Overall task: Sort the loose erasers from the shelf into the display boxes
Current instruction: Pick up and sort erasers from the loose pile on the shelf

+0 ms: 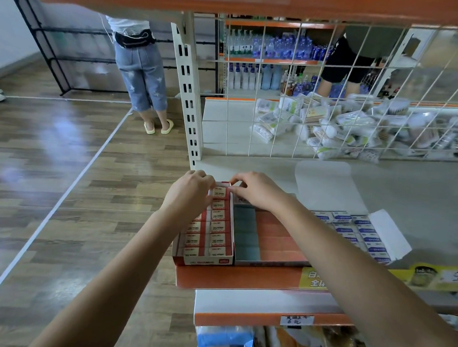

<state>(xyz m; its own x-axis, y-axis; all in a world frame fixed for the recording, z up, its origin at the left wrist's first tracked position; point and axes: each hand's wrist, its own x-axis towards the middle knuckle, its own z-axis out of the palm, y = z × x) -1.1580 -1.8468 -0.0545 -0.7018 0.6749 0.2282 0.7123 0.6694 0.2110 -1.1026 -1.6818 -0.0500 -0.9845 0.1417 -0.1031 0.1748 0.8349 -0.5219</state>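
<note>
**Both hands at the far end of the red-and-white eraser box**

Observed at the shelf [243,278], orange front edge, grey deck. Three display boxes stand side by side near the front edge.

- Left box [203,260]: red and white, two columns of 2B erasers [220,227] in red-and-white sleeves, packed tight.
- Middle box [268,261]: one teal column [245,233], one salmon column [277,238], touching the left box.
- Right box [390,234]: white, lid flap open, blue-labelled erasers [371,239] inside; partly hidden by the right forearm.

Left hand [187,195]: fingers curled down over the far left corner of the left box, touching the top erasers there. Whether it pinches one eraser or only presses on the row, I cannot tell.

Right hand [256,192]: fingers curled at the far end of the box, tips at the topmost 2B eraser and the box's back wall; grip hidden under the knuckles.

Surroundings: wire mesh panel [334,94] behind the shelf, with a heap of plastic-wrapped packets [346,127] beyond it. A person in denim shorts [142,74] stands on the wood floor to the left.
</note>
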